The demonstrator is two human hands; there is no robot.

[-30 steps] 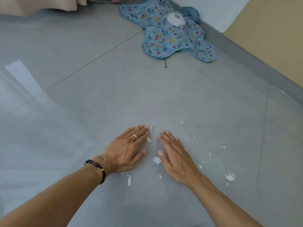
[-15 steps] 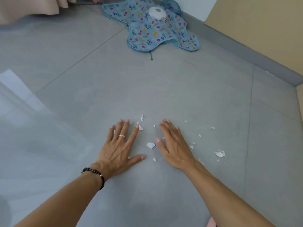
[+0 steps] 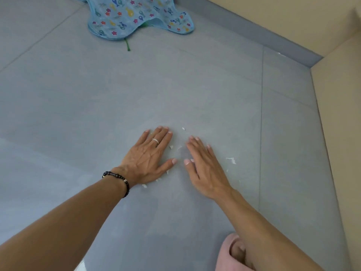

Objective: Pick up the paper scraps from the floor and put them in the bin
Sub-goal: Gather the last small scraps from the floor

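The paper scraps (image 3: 171, 147) lie scattered on the grey floor (image 3: 195, 85), and the thickest cluster sits in the narrow gap between the two hands. Taking the left hand (image 3: 148, 159) as the landmark: two small white bits rest just off its index-finger side, a lone fleck lies beyond its fingertips toward the wall, and a few more crumbs trail by its thumb and just below its wrist, near the beaded bracelet (image 3: 119, 178). The largest loose piece (image 3: 231, 160) lies on the far side of the right hand (image 3: 205, 169), away from the left hand, with tiny flecks below it.

Both hands are flat, palms down, fingers spread and pressed to the floor, holding nothing. Their thumbs point at each other across the gap. The right hand looks slightly blurred, so how firmly it bears on the floor cannot be told.

The relation that matters is that the central scraps lie between the palms, so sweeping the hands inward would likely herd them into one heap. The outer piece is nearer the right hand. No scrap has a useful long axis; they are irregular shreds.

No bin is in view. A patterned blue cloth (image 3: 136, 14) lies well beyond the left hand, near the skirting
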